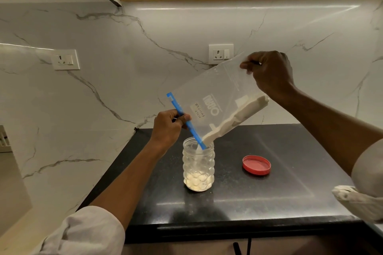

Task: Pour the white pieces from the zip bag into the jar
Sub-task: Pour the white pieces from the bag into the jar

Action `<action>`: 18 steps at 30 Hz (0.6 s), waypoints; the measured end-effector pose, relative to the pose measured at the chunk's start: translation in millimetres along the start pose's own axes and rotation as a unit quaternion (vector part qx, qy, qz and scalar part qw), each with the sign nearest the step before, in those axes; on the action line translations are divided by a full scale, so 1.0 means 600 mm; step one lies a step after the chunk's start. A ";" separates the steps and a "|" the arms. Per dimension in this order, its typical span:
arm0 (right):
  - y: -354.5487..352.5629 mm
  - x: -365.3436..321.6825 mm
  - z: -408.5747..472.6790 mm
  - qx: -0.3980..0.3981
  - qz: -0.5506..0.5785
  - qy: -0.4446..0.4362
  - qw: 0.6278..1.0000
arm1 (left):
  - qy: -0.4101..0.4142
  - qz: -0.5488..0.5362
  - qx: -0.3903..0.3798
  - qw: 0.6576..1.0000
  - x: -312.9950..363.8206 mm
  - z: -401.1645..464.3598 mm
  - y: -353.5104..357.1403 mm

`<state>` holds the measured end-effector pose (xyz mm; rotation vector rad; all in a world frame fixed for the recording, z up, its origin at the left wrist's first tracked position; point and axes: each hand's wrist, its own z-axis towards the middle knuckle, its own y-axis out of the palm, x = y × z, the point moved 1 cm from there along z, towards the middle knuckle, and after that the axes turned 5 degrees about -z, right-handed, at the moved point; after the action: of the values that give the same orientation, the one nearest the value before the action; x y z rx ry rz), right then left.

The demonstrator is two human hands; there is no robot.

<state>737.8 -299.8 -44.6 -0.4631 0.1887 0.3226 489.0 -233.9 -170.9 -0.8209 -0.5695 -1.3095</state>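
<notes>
Rolled white sleeves (87,232) frame the view; beyond them the left hand (167,128) pinches the blue zip strip (186,122) of the clear zip bag (219,99) between thumb and curled fingers. The right hand (269,72) grips the bag's raised bottom corner. The bag tilts mouth-down, its lower corner inside the rim of the bubbled glass jar (198,165) on the black counter (279,192), white pieces (234,119) banked along its low edge, a red lid (257,165) nearby.

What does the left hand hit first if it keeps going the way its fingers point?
The left hand already pinches the zip bag at its blue zip strip, fingers pointing right. Going on, it would press into the bag itself, though depth is uncertain.
</notes>
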 end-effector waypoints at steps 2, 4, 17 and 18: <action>0.000 0.000 0.001 -0.013 0.002 0.005 1.000 | 0.001 0.000 0.001 1.000 0.000 -0.001 0.000; 0.000 0.002 0.002 -0.001 0.003 0.007 1.000 | 0.002 0.000 0.002 1.000 0.000 0.000 -0.001; 0.001 -0.001 0.001 0.011 0.009 0.007 1.000 | 0.009 -0.012 -0.005 1.000 0.000 -0.003 -0.003; 0.001 -0.003 0.001 0.012 0.010 0.006 1.000 | 0.012 -0.009 -0.007 1.000 -0.001 -0.004 -0.003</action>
<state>736.1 -299.6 -44.1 -0.4393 0.2085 0.3376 486.8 -235.5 -172.2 -0.8120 -0.5511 -1.3381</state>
